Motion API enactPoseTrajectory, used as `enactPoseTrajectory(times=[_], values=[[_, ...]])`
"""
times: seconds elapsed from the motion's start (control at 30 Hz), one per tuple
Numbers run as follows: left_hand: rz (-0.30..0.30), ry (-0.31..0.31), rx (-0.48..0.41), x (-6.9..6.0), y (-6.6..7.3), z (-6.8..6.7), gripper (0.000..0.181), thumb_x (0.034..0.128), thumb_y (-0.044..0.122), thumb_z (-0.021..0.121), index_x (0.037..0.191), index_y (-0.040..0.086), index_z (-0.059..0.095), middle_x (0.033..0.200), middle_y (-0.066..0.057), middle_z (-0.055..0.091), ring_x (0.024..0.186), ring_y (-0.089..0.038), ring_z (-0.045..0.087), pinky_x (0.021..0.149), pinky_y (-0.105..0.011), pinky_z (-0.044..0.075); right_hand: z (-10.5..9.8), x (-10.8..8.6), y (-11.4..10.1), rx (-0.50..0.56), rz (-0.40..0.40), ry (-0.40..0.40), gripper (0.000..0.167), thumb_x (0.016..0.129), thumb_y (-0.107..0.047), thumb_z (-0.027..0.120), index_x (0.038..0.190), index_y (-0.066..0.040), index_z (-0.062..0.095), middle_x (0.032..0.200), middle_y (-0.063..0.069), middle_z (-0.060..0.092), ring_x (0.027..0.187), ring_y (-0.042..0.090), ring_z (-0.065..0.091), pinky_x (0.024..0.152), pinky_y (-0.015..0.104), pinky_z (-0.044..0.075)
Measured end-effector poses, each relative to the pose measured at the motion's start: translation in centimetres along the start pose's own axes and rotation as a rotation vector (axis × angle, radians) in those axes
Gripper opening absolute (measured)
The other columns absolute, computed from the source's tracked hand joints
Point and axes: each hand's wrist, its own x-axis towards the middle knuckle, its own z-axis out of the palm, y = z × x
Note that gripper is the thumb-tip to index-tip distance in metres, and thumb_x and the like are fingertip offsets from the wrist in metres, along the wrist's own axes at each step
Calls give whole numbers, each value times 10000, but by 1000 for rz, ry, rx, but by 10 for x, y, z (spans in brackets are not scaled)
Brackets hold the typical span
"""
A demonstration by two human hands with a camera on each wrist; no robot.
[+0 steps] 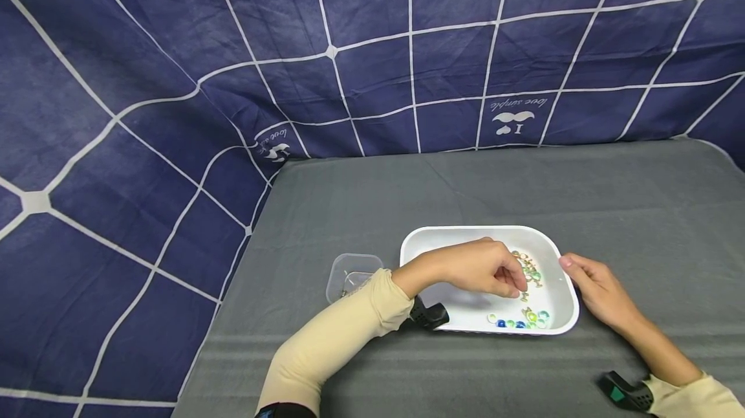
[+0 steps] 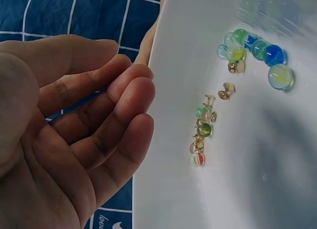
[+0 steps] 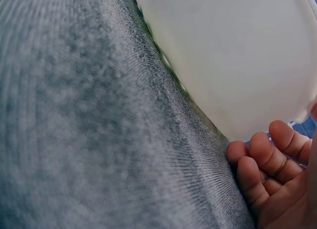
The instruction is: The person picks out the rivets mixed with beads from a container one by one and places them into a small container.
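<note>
A white tray (image 1: 433, 242) holds glass marbles (image 2: 274, 55) in blue, green and clear tones, bunched near its front right. Small gold-coloured pieces that look like push pins (image 2: 227, 90) lie in a loose row with a few more marbles toward the tray's right side. Over them hovers my left hand (image 1: 485, 267), its fingers loosely bent; in the left wrist view nothing shows between thumb and fingertips. My right hand (image 1: 599, 290) holds the tray's right end, thumb at the rim and bent fingers (image 3: 267, 154) against the outside wall.
Left of the tray stands a clear plastic container (image 1: 337, 272) with a few small pieces in it, partly hidden by my left sleeve (image 1: 343, 321). Grey cloth (image 1: 495, 185) covers the table. A blue checked curtain (image 1: 372, 81) hangs behind and to the left.
</note>
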Motion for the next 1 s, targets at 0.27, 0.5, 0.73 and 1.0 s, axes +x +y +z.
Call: enactPoseTrajectory(times=[0.27, 0.5, 0.73, 1.0], values=[[20, -26, 18, 9, 1, 1, 145, 948, 139, 675, 1067, 86, 739, 894, 114, 697, 807, 80, 594, 766, -47, 414, 2, -1, 5, -9, 6, 10, 240, 1007, 41, 445, 879, 21, 647, 808, -107, 626, 737, 1, 521, 647, 137, 387], [17, -44, 14, 16, 0, 2, 160, 943, 151, 686, 1074, 77, 741, 894, 108, 698, 808, 78, 596, 764, -47, 416, 2, -1, 3, -18, 10, 18, 233, 1005, 34, 455, 875, 13, 647, 805, -125, 618, 733, -5, 513, 640, 143, 383], [25, -45, 20, 23, 3, 0, 154, 944, 140, 682, 1073, 79, 738, 887, 106, 692, 806, 74, 592, 761, -47, 414, 1, 0, 2, 5, 9, 6, 247, 1011, 33, 441, 880, 20, 650, 798, -106, 631, 736, -4, 525, 636, 148, 397], [8, -54, 10, 32, 7, 0, 152, 944, 133, 677, 1078, 89, 736, 883, 113, 684, 806, 71, 593, 750, -49, 422, 1, 0, 1, -18, 19, 5, 236, 1016, 10, 451, 900, 3, 657, 820, -117, 623, 743, -2, 521, 630, 156, 406]])
